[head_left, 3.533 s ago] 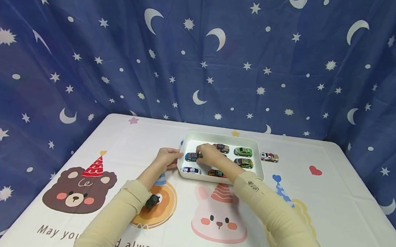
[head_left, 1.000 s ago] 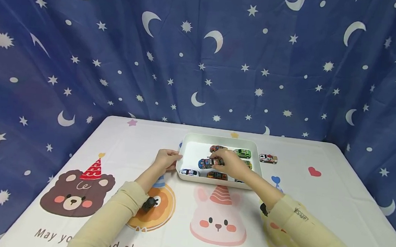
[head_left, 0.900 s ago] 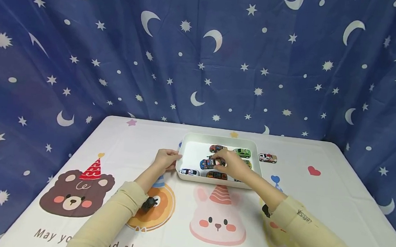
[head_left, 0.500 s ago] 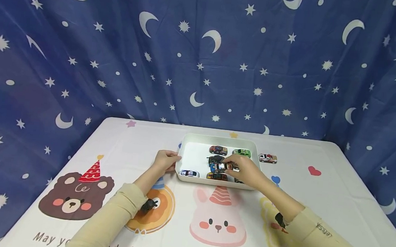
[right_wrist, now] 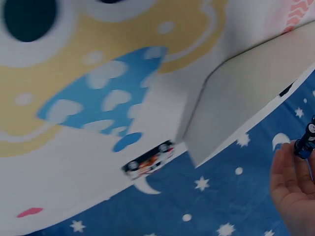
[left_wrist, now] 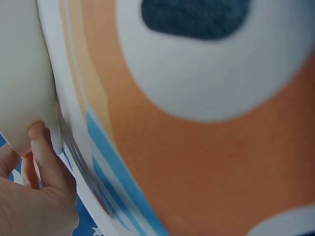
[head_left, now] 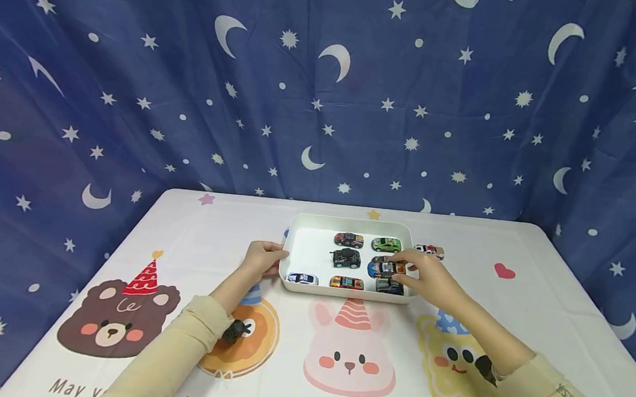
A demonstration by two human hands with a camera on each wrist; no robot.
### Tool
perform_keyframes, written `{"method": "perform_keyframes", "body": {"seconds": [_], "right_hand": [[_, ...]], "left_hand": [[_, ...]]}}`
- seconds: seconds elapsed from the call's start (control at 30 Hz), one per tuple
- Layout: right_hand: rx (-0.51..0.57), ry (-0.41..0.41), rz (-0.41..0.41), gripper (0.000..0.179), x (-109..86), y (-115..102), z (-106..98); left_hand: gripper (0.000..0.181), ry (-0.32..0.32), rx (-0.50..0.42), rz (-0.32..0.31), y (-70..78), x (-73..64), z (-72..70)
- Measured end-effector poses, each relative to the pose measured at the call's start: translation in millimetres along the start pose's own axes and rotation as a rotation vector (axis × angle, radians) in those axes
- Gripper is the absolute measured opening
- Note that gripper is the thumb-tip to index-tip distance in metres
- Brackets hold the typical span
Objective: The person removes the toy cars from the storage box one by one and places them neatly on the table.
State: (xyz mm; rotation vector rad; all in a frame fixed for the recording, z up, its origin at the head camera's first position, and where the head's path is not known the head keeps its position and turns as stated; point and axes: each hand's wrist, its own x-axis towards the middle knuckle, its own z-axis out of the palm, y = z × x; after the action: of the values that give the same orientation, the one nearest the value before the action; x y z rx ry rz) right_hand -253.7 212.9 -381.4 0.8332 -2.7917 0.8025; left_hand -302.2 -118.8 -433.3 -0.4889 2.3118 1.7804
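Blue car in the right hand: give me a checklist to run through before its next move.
1. Grip: ok. The right hand pinches the blue car.
2. Tray steadied: ok. The left hand holds the left side of the tray.
3. Clear of its neighbours: cannot tell. In the head view it partly covers the car behind.
4. Free floor in the tray: ok. A bare stretch lies left of the black car.
5. Table just right of the tray clear: not ok. The red-and-white car lies there.
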Motion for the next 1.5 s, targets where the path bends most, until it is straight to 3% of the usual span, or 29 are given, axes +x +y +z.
{"method": "perform_keyframes", "body": {"seconds": [0.37,0.6,1.13,1.3,1.5], "right_hand": [[-0.019,0.074,0.081,0.034,-28.5,28,-20],[-0.048,0.073,0.183,0.035,-36.7,41,-27],[-0.079,0.041,0.227,0.033,-29.7,73,-27],[-0.1,-0.02,0.258,0.035,-22.6,81,-23],[-0.104,-0.074,0.241,0.035,-15.7,90,-18]], "left_hand": [[0.031,0.006,-0.005,0.035,-3.3,-0.1,0.2],[0.032,0.004,-0.018,0.02,-4.7,2.5,1.2],[0.033,0.014,-0.023,-0.01,-6.6,5.5,0.7],[0.032,0.023,-0.018,-0.025,-7.1,5.1,0.0],[0.033,0.009,-0.029,-0.017,-4.5,3.1,0.3]]}}
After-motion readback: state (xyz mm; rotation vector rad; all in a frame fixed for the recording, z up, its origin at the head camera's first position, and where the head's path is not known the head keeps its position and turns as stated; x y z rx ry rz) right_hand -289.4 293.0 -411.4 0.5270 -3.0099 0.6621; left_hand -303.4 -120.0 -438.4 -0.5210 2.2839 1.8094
